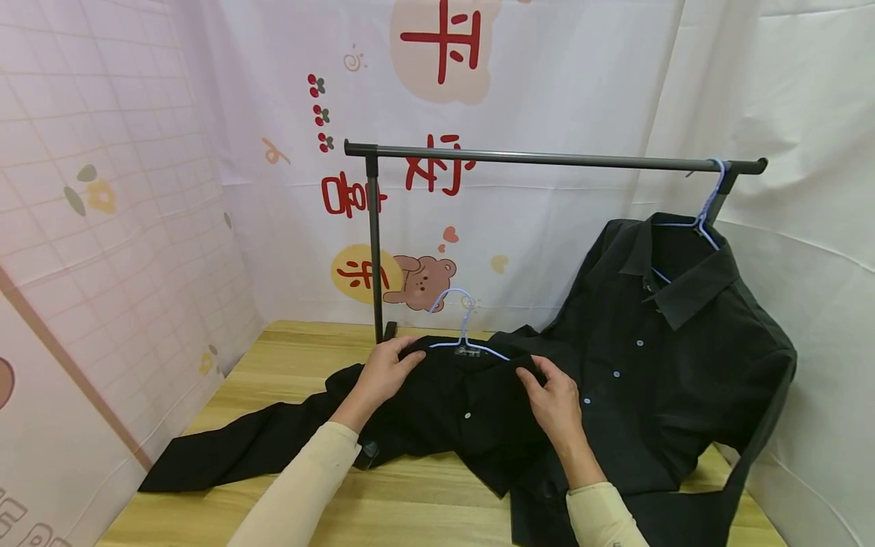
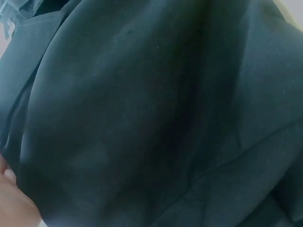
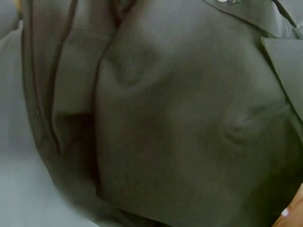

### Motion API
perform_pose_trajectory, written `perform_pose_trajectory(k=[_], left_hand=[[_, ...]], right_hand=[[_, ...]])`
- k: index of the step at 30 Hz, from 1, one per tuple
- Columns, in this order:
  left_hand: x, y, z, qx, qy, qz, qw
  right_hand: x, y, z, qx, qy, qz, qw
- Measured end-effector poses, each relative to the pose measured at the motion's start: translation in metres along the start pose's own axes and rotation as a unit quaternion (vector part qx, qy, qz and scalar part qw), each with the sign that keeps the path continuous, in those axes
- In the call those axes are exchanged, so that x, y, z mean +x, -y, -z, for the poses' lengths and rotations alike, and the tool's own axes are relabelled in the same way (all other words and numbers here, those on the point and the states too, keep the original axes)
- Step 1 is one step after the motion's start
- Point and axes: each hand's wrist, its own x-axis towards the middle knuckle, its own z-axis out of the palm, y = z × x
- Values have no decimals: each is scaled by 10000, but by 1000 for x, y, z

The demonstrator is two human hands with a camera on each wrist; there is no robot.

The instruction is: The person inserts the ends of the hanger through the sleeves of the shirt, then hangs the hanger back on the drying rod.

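Observation:
A black shirt [image 1: 444, 403] lies bunched on the table, its left-side sleeve stretched out toward the table's left edge. A light blue-purple hanger [image 1: 465, 327] sits inside its neck, with the hook standing up above the collar label. My left hand [image 1: 384, 374] pinches the shirt at the shoulder left of the hanger. On the other side, my right hand [image 1: 557, 403] pinches the opposite shoulder between thumb and fingers. Black cloth [image 2: 128, 109] fills most of the left wrist view, and shirt fabric [image 3: 189, 123] most of the right wrist view.
A dark metal clothes rack [image 1: 533, 158] stands behind the hands. At its right end another black shirt [image 1: 636, 357] hangs on a similar hanger [image 1: 711, 199], its lower part spreading over the wooden table [image 1: 403, 509]. A printed cloth backdrop [image 1: 560, 83] closes off the back and sides.

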Motion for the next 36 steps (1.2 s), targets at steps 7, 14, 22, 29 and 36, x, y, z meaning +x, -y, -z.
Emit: perform_pose_trajectory(k=[7,14,22,29,36], left_hand=[[1,2,3,-284,-39,107,9995],[2,8,6,-390,-62,180,9991],[5,8,21,-604,-136,270,9977],[8,7,40,-849,-146,359,9956],[12,9,60,-980,-578,167,9934]], right_hand=[[1,-1,1,-10,-2,52,10000],[2,-3,3,-72,-45,-18,10000],[2,-7,8,-51,-122,-268,9996],[4,-13,15,296,112,-689,9971],[3,-18,16,580,989,-1251,9855]])
